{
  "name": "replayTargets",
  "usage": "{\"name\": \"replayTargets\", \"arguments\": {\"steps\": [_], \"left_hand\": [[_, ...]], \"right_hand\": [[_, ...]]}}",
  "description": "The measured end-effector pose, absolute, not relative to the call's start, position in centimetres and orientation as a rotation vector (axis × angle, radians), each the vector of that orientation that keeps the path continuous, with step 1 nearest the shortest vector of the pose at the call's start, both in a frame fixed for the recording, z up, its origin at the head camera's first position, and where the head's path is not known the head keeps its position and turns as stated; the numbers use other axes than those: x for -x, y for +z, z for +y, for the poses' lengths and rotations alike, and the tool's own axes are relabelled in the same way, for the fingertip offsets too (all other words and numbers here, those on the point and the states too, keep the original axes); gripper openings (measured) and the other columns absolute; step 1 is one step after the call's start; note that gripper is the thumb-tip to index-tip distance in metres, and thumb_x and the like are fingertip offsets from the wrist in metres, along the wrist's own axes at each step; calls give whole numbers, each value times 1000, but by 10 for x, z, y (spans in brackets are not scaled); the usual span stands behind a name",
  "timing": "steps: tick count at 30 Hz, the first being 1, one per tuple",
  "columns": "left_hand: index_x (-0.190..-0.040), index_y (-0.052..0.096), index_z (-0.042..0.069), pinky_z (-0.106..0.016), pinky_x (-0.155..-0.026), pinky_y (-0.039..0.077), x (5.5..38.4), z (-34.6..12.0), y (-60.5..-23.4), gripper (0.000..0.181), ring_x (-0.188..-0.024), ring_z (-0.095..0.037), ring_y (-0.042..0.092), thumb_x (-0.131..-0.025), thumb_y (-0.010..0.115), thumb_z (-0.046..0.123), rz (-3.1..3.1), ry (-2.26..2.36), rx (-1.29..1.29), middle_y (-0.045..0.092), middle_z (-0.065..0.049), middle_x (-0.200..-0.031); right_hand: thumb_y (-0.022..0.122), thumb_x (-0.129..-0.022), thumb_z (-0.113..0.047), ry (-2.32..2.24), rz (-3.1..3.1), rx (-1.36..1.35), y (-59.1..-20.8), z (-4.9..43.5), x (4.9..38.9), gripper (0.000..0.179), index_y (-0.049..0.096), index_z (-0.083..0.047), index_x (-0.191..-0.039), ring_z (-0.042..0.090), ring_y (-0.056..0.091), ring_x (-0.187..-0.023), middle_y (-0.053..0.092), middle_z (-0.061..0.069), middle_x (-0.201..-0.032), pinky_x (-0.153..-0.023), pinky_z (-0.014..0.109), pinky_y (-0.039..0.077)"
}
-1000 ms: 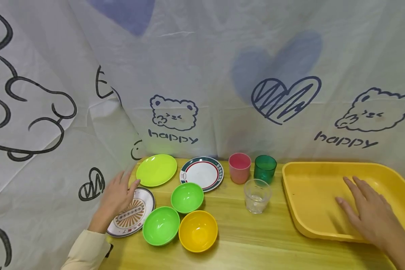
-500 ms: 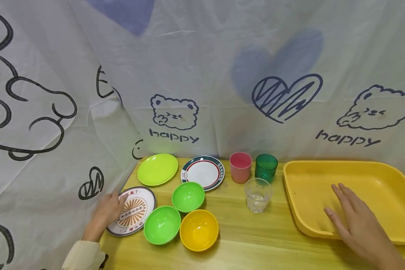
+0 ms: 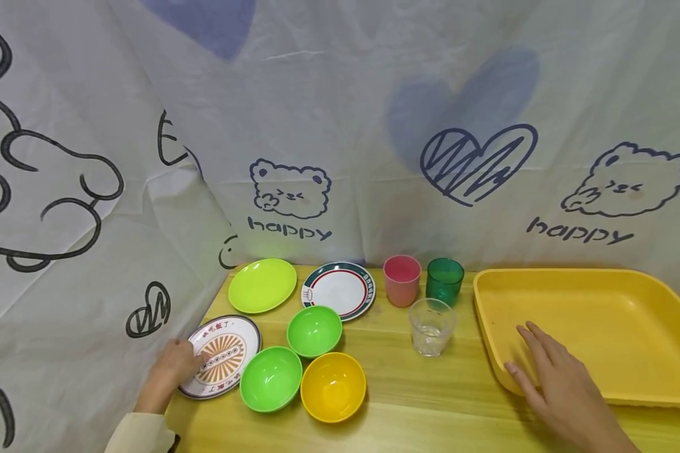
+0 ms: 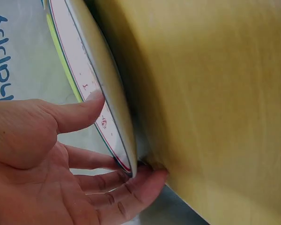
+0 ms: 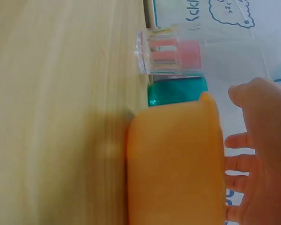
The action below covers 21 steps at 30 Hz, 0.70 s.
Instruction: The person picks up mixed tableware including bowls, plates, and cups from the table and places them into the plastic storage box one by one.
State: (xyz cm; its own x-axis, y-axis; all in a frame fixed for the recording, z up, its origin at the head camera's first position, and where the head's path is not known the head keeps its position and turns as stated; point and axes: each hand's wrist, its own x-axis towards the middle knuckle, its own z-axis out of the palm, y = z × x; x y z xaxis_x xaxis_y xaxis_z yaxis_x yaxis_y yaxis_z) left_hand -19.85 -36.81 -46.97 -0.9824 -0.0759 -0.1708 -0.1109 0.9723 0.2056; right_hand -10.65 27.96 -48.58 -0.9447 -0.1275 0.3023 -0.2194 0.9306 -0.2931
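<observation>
My left hand (image 3: 169, 372) grips the left rim of a white plate (image 3: 224, 353) with an orange sunburst print. In the left wrist view the thumb lies on the plate's face (image 4: 82, 70), and the fingers curl at its edge. My right hand (image 3: 563, 393) is held with fingers extended above the front left corner of a yellow tray (image 3: 504, 377). From the right wrist view, that hand (image 5: 267, 145) is beside the tray's rim and holds nothing. Just right of the plate stand two green bowls (image 3: 271, 379) and a yellow bowl (image 3: 333, 387).
Behind are a lime plate (image 3: 263, 285) and a white plate with a dark green rim (image 3: 340, 290). A pink cup (image 3: 402, 280), a green cup (image 3: 444, 281) and a clear cup (image 3: 432, 328) stand left of the tray. A printed cloth (image 3: 362, 157) hangs behind the table.
My left hand has come down from above the sunburst plate and taken hold of its left rim. The right hand has drifted left and toward the tray's front corner.
</observation>
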Motion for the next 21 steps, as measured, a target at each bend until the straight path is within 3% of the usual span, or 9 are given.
{"name": "replayTargets", "arguments": {"steps": [4,8,14,21], "left_hand": [[-101,52,-27,-61,-89,49,197,-373,-474,51,-95,-52,55,-94,72,19,2980,349,140,51,-42,-100],[-95,56,-24,-59,-88,49,197,-377,-479,44,-92,-46,53,-91,75,16,3013,393,132,56,-35,-92],[-100,52,-26,-61,-86,50,196,-383,-477,39,-92,-48,55,-91,71,6,3052,473,166,55,-38,-93],[-108,41,-22,-64,-84,50,195,-388,-469,34,-92,-56,59,-94,62,0,3099,622,97,57,-42,-94]], "right_hand": [[53,-104,-48,454,-2897,-209,-490,272,105,65,46,3,-144,49,50,-120,48,30,-142,-94,73,43],[58,-103,-43,432,-2884,-225,-493,265,105,51,54,0,-130,40,59,-105,60,22,-123,-86,66,50],[60,-103,-37,348,-2861,-261,-496,262,107,36,60,-4,-118,32,61,-94,63,11,-106,-73,55,52],[60,-102,-34,236,-2893,-306,-496,254,110,34,62,-2,-114,26,58,-86,61,8,-98,-68,49,52]]}}
